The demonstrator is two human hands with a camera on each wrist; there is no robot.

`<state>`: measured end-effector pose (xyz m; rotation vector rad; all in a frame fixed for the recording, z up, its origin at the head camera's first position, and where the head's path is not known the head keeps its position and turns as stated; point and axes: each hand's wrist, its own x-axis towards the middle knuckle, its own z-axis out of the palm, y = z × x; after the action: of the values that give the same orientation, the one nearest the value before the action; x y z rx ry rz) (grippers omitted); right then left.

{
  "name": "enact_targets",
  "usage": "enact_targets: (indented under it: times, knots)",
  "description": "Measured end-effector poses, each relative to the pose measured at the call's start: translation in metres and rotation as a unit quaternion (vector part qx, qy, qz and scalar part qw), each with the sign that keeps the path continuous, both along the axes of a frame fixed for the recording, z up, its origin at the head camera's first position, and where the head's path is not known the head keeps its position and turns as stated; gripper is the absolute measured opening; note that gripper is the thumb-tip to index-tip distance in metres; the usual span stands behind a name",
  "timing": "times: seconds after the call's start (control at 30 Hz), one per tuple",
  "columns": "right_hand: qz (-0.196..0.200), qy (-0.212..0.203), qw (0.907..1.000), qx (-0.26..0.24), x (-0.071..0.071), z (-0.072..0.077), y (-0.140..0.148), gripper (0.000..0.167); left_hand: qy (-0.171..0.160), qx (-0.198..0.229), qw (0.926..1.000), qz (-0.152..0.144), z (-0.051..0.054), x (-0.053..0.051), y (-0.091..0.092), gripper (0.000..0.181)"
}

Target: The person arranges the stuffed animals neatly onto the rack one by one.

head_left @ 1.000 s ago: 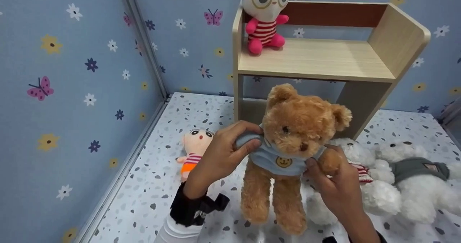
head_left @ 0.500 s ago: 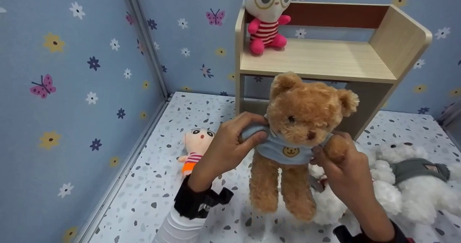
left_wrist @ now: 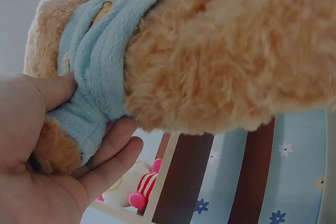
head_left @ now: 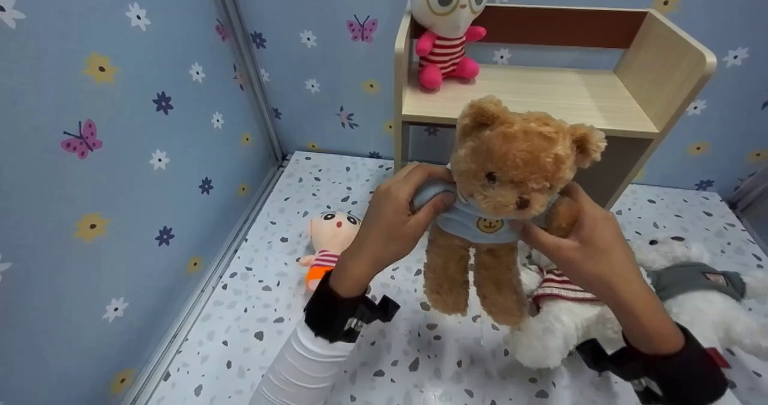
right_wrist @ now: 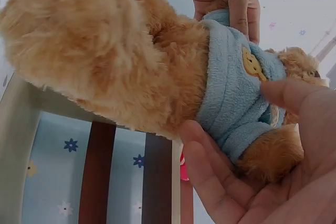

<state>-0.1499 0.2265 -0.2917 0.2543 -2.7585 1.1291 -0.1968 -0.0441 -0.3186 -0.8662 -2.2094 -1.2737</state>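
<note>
A brown teddy bear (head_left: 516,153) in a light blue shirt with a bear-face patch hangs upright above the floor, held between both hands. My left hand (head_left: 399,213) grips its blue-sleeved arm on the left side of the head view, thumb in front and fingers behind. On the other side my right hand (head_left: 591,243) holds the bear's other arm and shirt side, with the thumb across the shirt front. In the left wrist view the fingers curl around the sleeve (left_wrist: 79,135); in the right wrist view the thumb lies near the yellow patch (right_wrist: 253,65).
Behind the bear stands a wooden shelf (head_left: 564,96) with a pink-and-white plush toy (head_left: 447,51) at its left end. A small doll in orange shorts (head_left: 324,255) lies left. White plush bears, one in a striped top (head_left: 564,288), one in grey (head_left: 696,282), lie right.
Both hands have raised the teddy bear and shifted it slightly right, so its head now overlaps the upper shelf board's front edge. The grips have stayed on its arms.
</note>
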Motion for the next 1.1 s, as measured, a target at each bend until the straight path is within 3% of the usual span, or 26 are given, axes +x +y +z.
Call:
enact_targets:
  times: [0.07, 0.2, 0.37, 0.57, 0.77, 0.97, 1.1]
  knots:
    - [0.004, 0.008, 0.9999, 0.014, -0.007, 0.003, 0.001, 0.081, 0.013, -0.004, 0.9999, 0.004, 0.004, -0.004, 0.003, 0.024]
    - [0.001, 0.036, 0.9985, 0.042, -0.018, 0.006, 0.004, 0.066, 0.027, -0.014, 0.9995, 0.004, 0.011, -0.014, 0.009, 0.023]
    - [0.002, 0.078, 0.9954, 0.055, -0.026, 0.011, 0.007, 0.058, 0.019, -0.017, 0.9996, 0.015, 0.016, -0.022, 0.014, 0.025]
    - [-0.011, 0.151, 0.9865, 0.064, -0.033, 0.015, 0.004, 0.047, 0.009, 0.011, 0.9996, 0.024, 0.014, -0.022, 0.017, 0.026]
    - [-0.024, 0.192, 0.9790, 0.065, -0.040, 0.019, 0.003, 0.040, 0.012, 0.031, 0.9992, 0.020, 0.012, -0.022, 0.019, 0.026]
    - [-0.036, 0.213, 0.9754, 0.043, -0.049, 0.025, 0.005, 0.040, 0.028, 0.030, 0.9988, 0.024, 0.017, -0.023, 0.024, 0.033]
    - [-0.043, 0.200, 0.9782, 0.034, -0.051, 0.034, 0.009, 0.043, 0.030, 0.027, 0.9988, 0.027, 0.016, -0.023, 0.030, 0.039]
